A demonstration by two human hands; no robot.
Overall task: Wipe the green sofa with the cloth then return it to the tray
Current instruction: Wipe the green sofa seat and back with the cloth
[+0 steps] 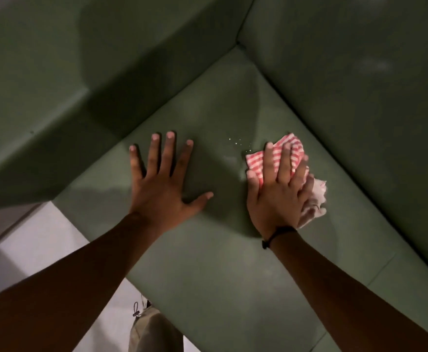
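The green sofa [208, 262] fills most of the view, seen from above at its seat corner. My right hand [279, 189] presses flat on a red-and-white striped cloth [294, 146] lying bunched on the seat cushion; part of the cloth sticks out pale to the right of the hand. My left hand [162, 184] rests flat on the seat with fingers spread, about a hand's width left of the cloth, holding nothing. A few small wet drops [238, 142] glisten on the seat just left of the cloth. No tray is in view.
The sofa's armrest [42, 110] rises at the left and its backrest [360, 85] at the right, meeting in a corner at the top. Pale floor [42, 250] shows at lower left, with my trouser leg [154, 331] at the bottom.
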